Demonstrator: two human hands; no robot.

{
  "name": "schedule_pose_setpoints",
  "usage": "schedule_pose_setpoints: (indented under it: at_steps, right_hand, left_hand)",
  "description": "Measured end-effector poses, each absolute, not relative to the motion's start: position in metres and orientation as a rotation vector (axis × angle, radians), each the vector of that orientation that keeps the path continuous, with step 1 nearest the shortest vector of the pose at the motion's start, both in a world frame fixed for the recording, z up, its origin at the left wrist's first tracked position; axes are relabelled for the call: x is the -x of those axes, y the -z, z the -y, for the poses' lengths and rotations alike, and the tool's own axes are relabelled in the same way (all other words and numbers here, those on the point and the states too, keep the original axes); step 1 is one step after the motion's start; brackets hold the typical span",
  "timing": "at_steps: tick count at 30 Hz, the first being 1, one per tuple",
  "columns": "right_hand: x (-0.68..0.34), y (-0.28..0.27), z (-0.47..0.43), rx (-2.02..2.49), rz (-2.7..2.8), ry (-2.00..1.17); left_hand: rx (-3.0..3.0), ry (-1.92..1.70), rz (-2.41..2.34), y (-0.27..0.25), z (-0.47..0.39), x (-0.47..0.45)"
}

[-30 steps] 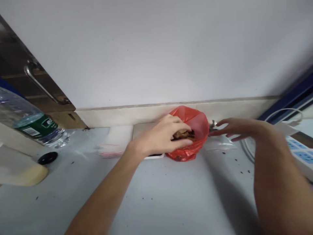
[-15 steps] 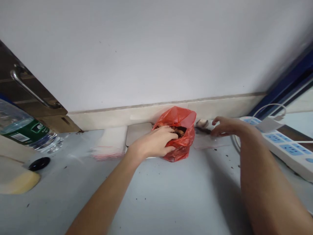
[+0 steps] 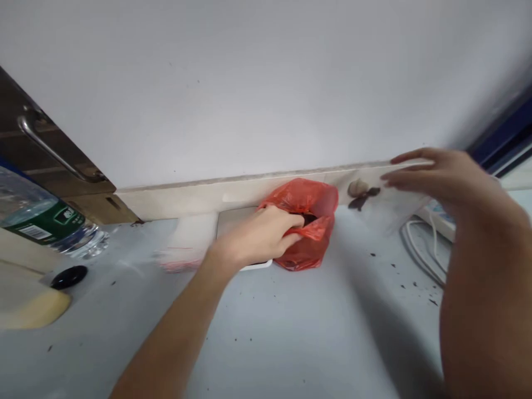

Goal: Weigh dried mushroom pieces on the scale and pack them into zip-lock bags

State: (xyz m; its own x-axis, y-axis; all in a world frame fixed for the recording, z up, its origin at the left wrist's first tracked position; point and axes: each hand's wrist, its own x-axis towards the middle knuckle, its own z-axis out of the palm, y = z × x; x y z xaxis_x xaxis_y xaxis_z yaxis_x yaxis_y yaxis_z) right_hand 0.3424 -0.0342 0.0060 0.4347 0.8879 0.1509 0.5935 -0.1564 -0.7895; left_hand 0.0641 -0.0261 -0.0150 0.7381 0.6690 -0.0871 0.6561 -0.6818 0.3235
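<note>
A red plastic bag (image 3: 305, 249) stands upright against the low wall, its mouth open and dark contents partly visible inside. My left hand (image 3: 266, 233) is closed over the bag's near left rim, fingertips inside the mouth and thumb outside. To the right, my right hand (image 3: 440, 177) is raised and blurred, its fingers closed at the edge of a clear plastic bag (image 3: 384, 213). Inside that clear bag are a pale brown lump (image 3: 358, 188) and a dark, dried-looking piece (image 3: 363, 198). Beneath my left hand lies a flat scale-like device (image 3: 233, 219), partly hidden.
A stack of clear bags with red edges (image 3: 180, 244) lies left of the device. Farther left are a tilted water bottle (image 3: 50, 221) and a black round object (image 3: 68, 277). A power strip (image 3: 443, 221) and white cable (image 3: 415, 255) lie right; dark crumbs dot the table.
My right hand has risen and moved right, lifting the clear bag with its pieces off the table. My left hand has shifted slightly left at the red bag, whose mouth has changed shape.
</note>
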Motion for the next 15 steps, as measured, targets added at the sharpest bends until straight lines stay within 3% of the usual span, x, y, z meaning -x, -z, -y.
schedule_pose_setpoints:
  at_steps: [4, 9, 15]
  right_hand:
    - [-0.327, -0.021, 0.046, 1.566, 1.026, -0.52]
    - [-0.298, -0.035, 0.047, 1.328, 1.18, -0.726]
    - [-0.255, -0.027, 0.035, 1.058, 1.647, -1.141]
  left_hand:
    - [-2.374, -0.426, -0.817, -0.001, 0.028, -0.051]
    - [-2.09, -1.106, -1.03, 0.01, 0.011, -0.048]
    - [-1.679, -0.957, -0.93, 0.003, 0.006, -0.03]
